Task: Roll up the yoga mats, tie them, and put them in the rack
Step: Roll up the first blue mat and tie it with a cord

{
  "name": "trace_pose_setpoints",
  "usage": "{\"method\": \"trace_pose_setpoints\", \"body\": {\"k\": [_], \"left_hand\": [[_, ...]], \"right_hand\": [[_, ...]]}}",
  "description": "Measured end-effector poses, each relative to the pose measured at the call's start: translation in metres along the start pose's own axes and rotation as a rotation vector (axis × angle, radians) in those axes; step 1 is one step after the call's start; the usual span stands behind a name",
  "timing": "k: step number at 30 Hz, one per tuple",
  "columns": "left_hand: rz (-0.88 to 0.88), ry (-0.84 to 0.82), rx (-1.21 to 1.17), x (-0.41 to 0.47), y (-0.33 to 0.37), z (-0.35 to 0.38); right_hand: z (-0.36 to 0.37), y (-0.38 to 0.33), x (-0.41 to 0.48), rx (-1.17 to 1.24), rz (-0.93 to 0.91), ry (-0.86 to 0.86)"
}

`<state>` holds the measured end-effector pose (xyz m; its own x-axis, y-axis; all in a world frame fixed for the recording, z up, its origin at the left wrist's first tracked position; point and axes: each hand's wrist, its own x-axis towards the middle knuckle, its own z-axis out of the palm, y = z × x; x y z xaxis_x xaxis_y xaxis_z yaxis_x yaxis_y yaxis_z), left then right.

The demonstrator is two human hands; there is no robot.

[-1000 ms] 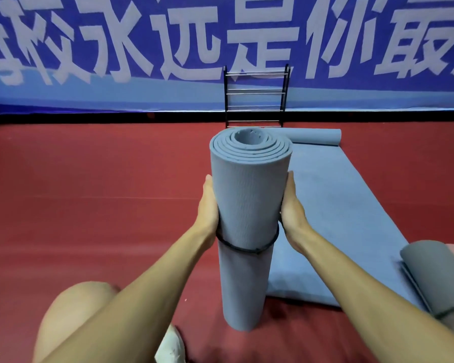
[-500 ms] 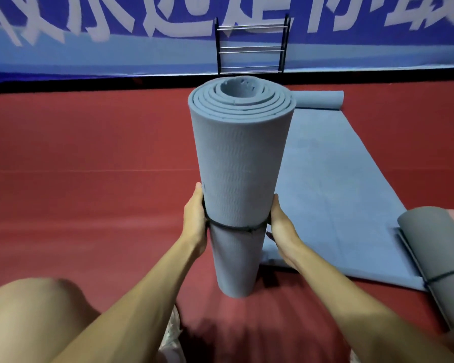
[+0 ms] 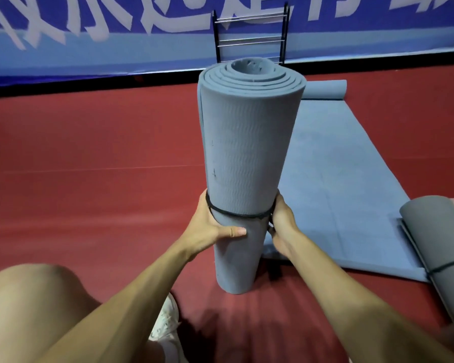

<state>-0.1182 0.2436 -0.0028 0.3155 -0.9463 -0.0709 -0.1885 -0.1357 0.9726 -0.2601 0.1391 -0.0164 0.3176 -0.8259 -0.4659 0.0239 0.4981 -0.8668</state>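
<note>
Head view: rolled mat (image 3: 247, 153) hides rack (image 3: 250, 43) (partly).

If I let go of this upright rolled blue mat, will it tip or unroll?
Likely tips: the rolled blue foam mat is tall, narrow-ended and tilted. Probably keeps its roll, since the black cord circles it.
</note>
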Motion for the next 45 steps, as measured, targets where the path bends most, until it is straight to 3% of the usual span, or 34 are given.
{"method": "trace_pose_setpoints", "body": {"k": [8,17,19,21,24,26,30,34,40,45], "left_hand": [[0.16,0.161,0.01,0.027,0.071,0.02],[0.332,0.251,-0.18,0.051,0.217,0.08],[0.272,0.224,-0.285,0.049,0.242,0.108],[0.2,0.158,-0.4,0.047,0.26,0.138],[0.087,0.059,-0.478,0.037,0.273,0.188],[0.035,-0.015,-0.47,0.031,0.273,0.222],[-0.06,-0.251,-0.321,0.03,0.267,0.29],[-0.094,-0.536,0.041,0.036,0.255,0.352],[0.014,-0.914,0.595,0.035,0.214,0.429],[0.054,-1.091,0.744,0.044,0.175,0.463]], "right_hand": [[-0.02,-0.069,-0.012,-0.035,-0.205,0.012],[-0.096,-0.207,-0.074,-0.355,-0.771,-0.177],[-0.128,-0.218,-0.093,-0.446,-0.847,-0.134],[-0.162,-0.219,-0.109,-0.657,-0.897,0.016],[-0.21,-0.207,-0.13,-1.008,-0.809,0.305],[-0.238,-0.202,-0.141,-1.101,-0.753,0.438],[-0.298,-0.184,-0.146,-1.052,-0.607,0.588],[-0.364,-0.147,-0.142,-0.976,-0.467,0.746],[-0.456,-0.083,-0.127,-1.08,-0.132,0.866],[-0.519,-0.032,-0.114,-1.236,0.143,0.845]]}}
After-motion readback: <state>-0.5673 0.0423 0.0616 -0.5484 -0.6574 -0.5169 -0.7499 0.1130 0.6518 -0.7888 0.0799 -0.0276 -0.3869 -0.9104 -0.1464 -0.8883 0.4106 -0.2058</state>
